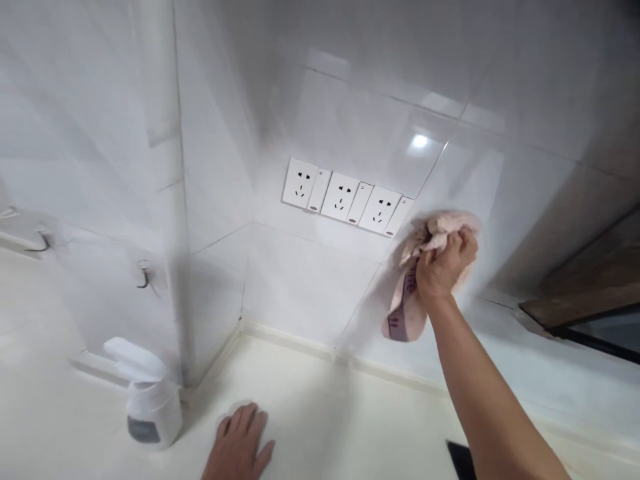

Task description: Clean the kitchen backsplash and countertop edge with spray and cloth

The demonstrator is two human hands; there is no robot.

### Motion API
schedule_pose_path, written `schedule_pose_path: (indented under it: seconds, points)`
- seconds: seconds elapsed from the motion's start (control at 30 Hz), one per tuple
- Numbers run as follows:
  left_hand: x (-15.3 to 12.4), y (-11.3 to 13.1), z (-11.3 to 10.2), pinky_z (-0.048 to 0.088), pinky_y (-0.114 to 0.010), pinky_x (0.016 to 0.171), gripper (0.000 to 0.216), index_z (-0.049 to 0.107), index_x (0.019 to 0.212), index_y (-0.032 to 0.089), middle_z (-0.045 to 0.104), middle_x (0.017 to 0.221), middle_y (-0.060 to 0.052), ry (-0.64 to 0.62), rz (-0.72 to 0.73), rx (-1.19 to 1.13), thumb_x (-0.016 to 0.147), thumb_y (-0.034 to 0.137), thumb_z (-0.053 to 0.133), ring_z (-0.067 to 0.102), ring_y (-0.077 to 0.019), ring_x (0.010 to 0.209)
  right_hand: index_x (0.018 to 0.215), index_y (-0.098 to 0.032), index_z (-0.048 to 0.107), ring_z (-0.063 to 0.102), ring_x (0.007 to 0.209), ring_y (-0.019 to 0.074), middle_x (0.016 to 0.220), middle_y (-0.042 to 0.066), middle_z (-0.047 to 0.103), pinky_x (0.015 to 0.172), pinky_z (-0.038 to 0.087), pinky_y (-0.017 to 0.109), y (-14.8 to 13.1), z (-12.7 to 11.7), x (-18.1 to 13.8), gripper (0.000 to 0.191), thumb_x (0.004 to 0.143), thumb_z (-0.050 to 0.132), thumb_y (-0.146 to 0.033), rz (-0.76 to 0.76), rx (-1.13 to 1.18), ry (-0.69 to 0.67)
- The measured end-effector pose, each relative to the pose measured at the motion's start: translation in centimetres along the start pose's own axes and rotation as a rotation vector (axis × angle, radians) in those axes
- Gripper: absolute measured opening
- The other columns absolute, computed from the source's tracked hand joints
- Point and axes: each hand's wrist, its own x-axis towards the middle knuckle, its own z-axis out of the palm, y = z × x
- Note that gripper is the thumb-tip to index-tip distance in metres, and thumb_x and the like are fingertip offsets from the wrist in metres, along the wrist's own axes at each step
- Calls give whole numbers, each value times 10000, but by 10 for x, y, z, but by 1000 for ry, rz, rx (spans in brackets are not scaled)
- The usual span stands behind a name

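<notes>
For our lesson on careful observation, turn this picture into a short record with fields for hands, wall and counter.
Left hand: open, palm down at the smooth cream countertop
Right hand: holds a bunched pink cloth with a purple band against the glossy pale tiled wall
Wall: three white rectangular sockets in a row, left of the cloth
Countertop: white rounded container with a dark grey panel

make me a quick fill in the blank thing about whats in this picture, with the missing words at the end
1. The right hand grips a cloth whose main colour is ____.
2. The left hand is over the pale counter with its palm facing ____.
3. The row of white sockets on the tiled wall numbers ____.
4. In the picture, the white container is to the ____ of the left hand.

Missing words: pink; down; three; left
</notes>
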Motion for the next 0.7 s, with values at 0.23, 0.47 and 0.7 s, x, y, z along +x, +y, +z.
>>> schedule_pose_path:
  seconds: [0.23, 0.47, 0.7]
  points:
    - [0, -2, 1, 396, -534, 1125, 499, 686, 1318, 271, 660, 1414, -125, 4, 5, 7, 969, 593, 530, 561, -334, 1346, 1066, -219, 525, 530, 1053, 279, 1066, 82, 536, 968, 436, 502, -27, 5, 45, 229, 880, 467, -340, 171, 129, 28]
    - [1, -1, 0, 380, -543, 1148, 518, 682, 1333, 270, 645, 1439, -127, -30, -23, -4, 974, 597, 503, 540, -337, 1381, 1030, -215, 528, 459, 1125, 346, 1117, 108, 487, 1000, 374, 623, -47, 16, 74, 330, 793, 643, -414, 217, -66, -105]
    - [1, -1, -1, 392, -541, 1141, 498, 688, 1312, 275, 645, 1428, -130, -12, -17, -16, 966, 591, 522, 544, -337, 1369, 1000, -227, 526, 429, 1141, 355, 1155, 114, 460, 983, 362, 638, -57, 22, 74, 263, 803, 597, -386, 279, -90, -105]
